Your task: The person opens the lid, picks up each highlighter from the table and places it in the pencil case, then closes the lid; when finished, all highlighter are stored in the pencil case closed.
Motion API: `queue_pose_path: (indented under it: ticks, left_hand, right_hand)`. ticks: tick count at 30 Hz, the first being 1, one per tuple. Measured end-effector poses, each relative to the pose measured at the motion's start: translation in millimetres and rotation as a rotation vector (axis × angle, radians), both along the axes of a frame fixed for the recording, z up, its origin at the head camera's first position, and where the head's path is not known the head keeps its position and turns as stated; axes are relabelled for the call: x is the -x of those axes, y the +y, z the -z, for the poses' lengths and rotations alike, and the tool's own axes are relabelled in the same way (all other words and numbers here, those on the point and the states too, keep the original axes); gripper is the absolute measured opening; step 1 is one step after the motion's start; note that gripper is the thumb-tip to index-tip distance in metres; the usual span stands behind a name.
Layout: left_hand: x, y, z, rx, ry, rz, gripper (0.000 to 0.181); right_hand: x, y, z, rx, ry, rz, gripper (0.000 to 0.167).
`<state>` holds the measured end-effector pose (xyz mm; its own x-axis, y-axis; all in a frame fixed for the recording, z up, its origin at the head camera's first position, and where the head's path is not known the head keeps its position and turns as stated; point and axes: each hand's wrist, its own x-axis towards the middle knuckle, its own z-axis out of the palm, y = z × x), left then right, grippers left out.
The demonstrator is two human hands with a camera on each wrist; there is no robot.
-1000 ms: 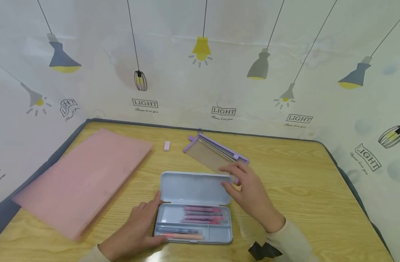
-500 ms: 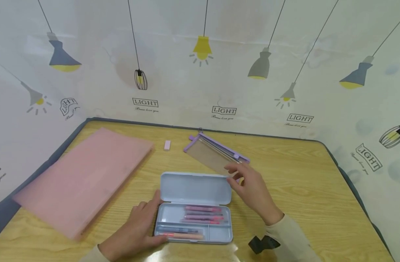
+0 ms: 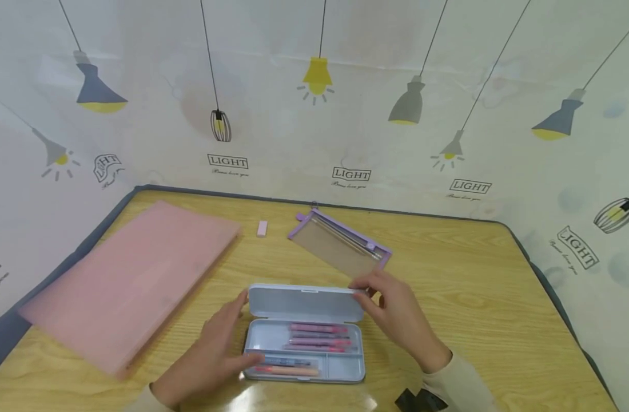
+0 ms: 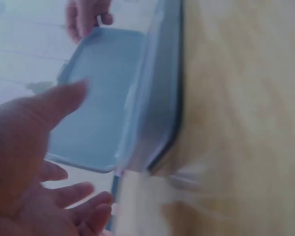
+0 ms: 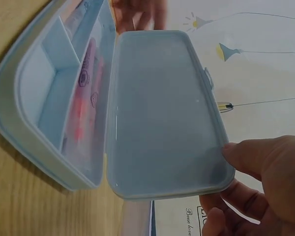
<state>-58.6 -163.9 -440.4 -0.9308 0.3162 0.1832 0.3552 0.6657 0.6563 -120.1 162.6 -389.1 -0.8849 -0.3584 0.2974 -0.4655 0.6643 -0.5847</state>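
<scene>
A light blue pencil case [image 3: 345, 367] lies on the table in the head view, its lid [image 3: 304, 304] raised and tilted up. Several pink pens [image 3: 318, 328] lie in its back compartment, and a peach pen [image 3: 291, 371] is in the front one. My right hand [image 3: 399, 317] pinches the lid's right corner between thumb and fingers, as the right wrist view also shows. My left hand [image 3: 203, 355] is spread at the case's left side, thumb over the front left corner. In the left wrist view its fingers [image 4: 73, 194] look relaxed and hold nothing.
A pink folder [image 3: 134, 280] covers the table's left part. A small white eraser [image 3: 262, 229] lies behind the case. Beside it is a purple-edged zip pouch [image 3: 335, 243] with thin sticks inside. A patterned wall sheet stands behind the table.
The lid has tipped forward from its more upright pose, with my right hand now gripping its corner. My left hand has loosened from the case and its thumb has lifted.
</scene>
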Motion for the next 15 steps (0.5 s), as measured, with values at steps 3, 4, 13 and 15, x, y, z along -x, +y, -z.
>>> queue_pose_path:
  ticks: [3, 4, 13, 15]
  left_hand:
    - [13.0, 1.3, -10.9, -0.101, 0.079, -0.035, 0.062]
    - [17.3, 2.5, -14.1, -0.129, 0.099, -0.040, 0.052]
    - [27.0, 3.2, -22.0, -0.189, 0.081, 0.048, 0.016]
    - [24.1, -0.5, -23.0, -0.189, 0.069, 0.122, 0.017]
  right_hand:
    - [-6.2, 1.8, -0.7, 0.019, -0.002, -0.008, 0.009]
    - [-8.2, 2.2, -1.0, 0.026, -0.001, -0.012, 0.009]
    - [-25.5, 5.2, 1.0, 0.001, -0.004, -0.085, 0.011]
    - [-31.7, 8.9, 3.4, -0.018, -0.004, -0.125, 0.014]
